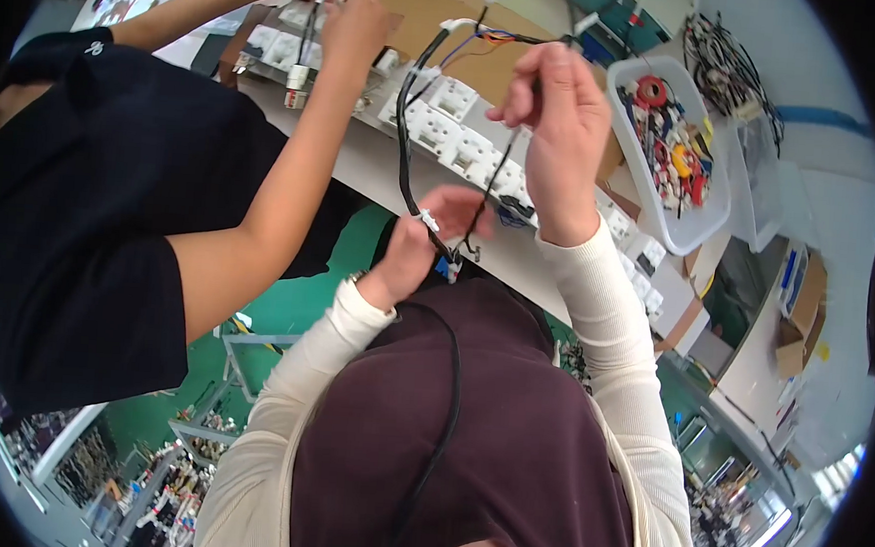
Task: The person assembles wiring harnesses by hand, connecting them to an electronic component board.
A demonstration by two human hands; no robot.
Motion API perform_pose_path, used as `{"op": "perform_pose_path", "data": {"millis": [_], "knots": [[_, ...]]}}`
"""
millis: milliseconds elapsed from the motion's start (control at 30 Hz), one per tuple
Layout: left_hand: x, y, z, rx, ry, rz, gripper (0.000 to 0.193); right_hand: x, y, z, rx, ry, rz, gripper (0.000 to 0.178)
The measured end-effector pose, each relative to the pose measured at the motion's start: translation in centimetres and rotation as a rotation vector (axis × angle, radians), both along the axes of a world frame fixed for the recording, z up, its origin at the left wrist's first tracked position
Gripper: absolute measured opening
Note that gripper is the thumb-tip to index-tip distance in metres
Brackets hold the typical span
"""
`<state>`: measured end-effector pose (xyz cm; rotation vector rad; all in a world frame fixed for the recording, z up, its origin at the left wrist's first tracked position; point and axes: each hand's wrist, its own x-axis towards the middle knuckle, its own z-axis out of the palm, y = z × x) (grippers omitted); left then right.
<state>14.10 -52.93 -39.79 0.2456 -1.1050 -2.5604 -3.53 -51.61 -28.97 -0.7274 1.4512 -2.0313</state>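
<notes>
1. Black harness (403, 141): arcs over worktop (514, 253) edge.
2. L hand (403, 261): grip round harness, prob. steadying it.
3. R hand (567, 121): grip pinching thin lead (501, 162) (raised, seemingly to separate it).

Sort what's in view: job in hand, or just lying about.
Job in hand:
black cable harness, at the left hand and right hand
white blocks, probably

Apparently lying about:
white tub
tangled black cables
cardboard box
</notes>
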Motion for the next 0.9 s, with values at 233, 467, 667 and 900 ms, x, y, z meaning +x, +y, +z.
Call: {"op": "perform_pose_path", "data": {"millis": [233,467,667,900], "knots": [[0.0,-1.0,1.4,-0.582,-0.378,0.325,0.03,-3.8,-2.3,2.0,-0.258,-0.059,0.135,0.033],[-0.2,-3.1,4.0,-0.44,-0.534,0.429,0.027,-0.2,0.7,-2.1,0.165,0.276,0.023,0.034],[-2.1,-2.6,-0.9,-0.796,-0.699,0.619,0.054,6.8,2.9,-8.9,0.421,-0.094,0.229,0.027],[-0.5,-3.8,1.4,-0.752,-0.694,0.467,0.046,5.0,3.0,-8.8,0.321,0.409,0.307,0.017]]}}
